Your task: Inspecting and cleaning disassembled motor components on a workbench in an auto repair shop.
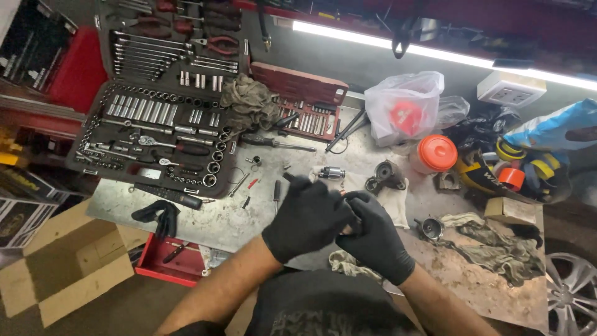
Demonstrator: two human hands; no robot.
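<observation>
Both hands wear black gloves and meet above the near edge of the desk (249,218). The left hand (306,219) is closed over the right hand (374,239), and something small is pressed between them; what it is cannot be told. At the far left corner an open socket set case (163,124) holds rows of sockets and wrenches. A white plastic bag (404,106) holds something red.

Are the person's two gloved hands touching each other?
Touching. The head view shows the left hand and right hand pressed together at the fingers, no gap between the black gloves.
</observation>
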